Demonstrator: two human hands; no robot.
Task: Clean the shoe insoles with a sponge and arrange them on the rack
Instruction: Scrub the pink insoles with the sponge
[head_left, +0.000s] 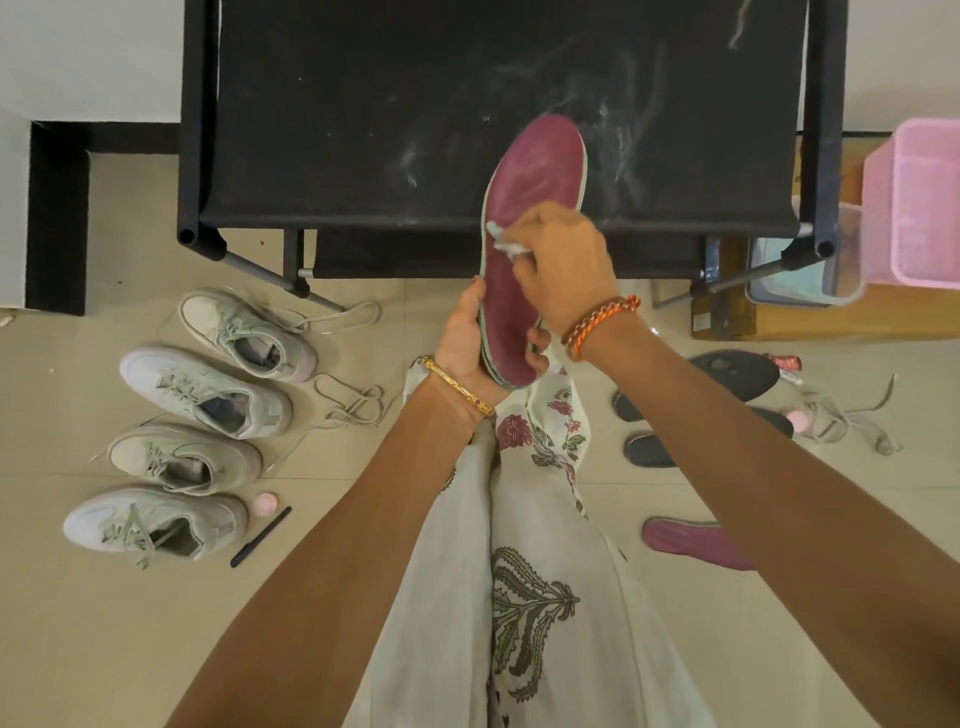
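I am mid-wipe: left hand (467, 338) grips the maroon insole (530, 218) by its heel, right hand (561, 260) pinches what appears a sponge (506, 241) just above that grip; next, stroke toeward.

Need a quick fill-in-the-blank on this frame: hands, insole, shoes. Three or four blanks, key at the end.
1. The left hand grips the heel end of a ____-coloured insole.
2. The right hand presses a pale sponge against the ____.
3. ____ pale shoes lie in a row on the floor.
4. Another maroon insole lies on the ____.

Missing words: maroon; insole; Four; floor
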